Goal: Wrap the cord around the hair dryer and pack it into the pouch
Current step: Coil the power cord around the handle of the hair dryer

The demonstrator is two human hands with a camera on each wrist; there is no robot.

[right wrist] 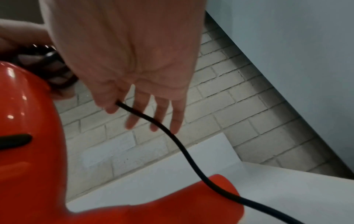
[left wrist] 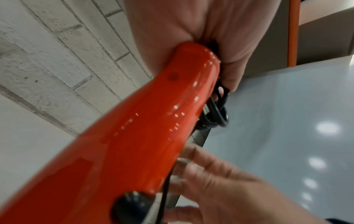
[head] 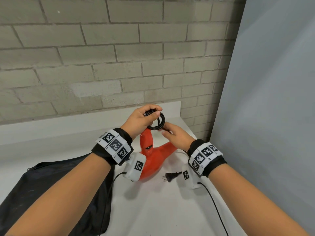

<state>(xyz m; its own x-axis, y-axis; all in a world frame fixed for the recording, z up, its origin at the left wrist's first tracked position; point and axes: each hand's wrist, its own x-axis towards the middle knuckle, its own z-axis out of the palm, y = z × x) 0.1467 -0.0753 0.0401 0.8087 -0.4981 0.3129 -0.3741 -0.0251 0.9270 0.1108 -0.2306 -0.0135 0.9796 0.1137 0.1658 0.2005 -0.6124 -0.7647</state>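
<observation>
**Dryer cord partly coiled, tail and plug still loose**

Dryer (head: 150,160), red and glossy, stands with its body on the counter (head: 153,210) and its handle rising into the left grip (head: 142,119). That hand is curled round the handle end and the cord (head: 157,122) loops gathered there, which hang just under its fingers. The right grip (head: 175,136), close beside the left, pinches the cord's free run between thumb and forefinger; its other fingers (right wrist: 175,115) are spread straight. From that pinch the cord drops over the nozzle and out to the plug (head: 169,177), lying on the counter below the right wrist.

To do this step well, I would judge, the left grip should keep the finished loops pinned while the right feeds the slack in even turns, letting the cord slide through the pinch so the plug does not whip. The smooth shell may let loose turns slip.

Pouch (head: 56,193), black with its zip edge showing, lies flat on the white counter under the left forearm. A pale brick wall (head: 102,57) stands beyond both grips, a grey panel (head: 272,99) to the right.
</observation>
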